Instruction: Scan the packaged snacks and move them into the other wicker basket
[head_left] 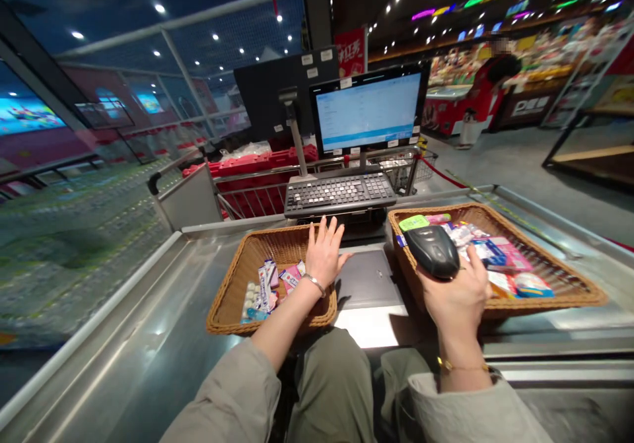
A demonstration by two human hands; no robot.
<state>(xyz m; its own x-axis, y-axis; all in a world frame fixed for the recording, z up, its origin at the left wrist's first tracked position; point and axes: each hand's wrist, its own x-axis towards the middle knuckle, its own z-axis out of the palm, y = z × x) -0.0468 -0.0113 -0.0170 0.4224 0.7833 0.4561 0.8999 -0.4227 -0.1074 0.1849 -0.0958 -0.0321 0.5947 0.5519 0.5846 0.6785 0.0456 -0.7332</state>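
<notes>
My right hand (458, 294) grips a black handheld barcode scanner (432, 250), held over the near left corner of the right wicker basket (569, 278), which holds several colourful snack packets (495, 258). My left hand (324, 251) is open with fingers spread, hovering over the right rim of the left wicker basket (225, 298). That basket contains several small packets (270, 284). A dark flat scanner plate (366, 278) lies between the two baskets.
Behind the baskets stand a keyboard (339, 193) and a lit monitor (369, 111), with a second screen's back (277, 93) to the left. Red shopping baskets (257, 172) sit behind a metal rail. A person in red (495, 83) stands far back right. The steel counter (123, 350) stretches left.
</notes>
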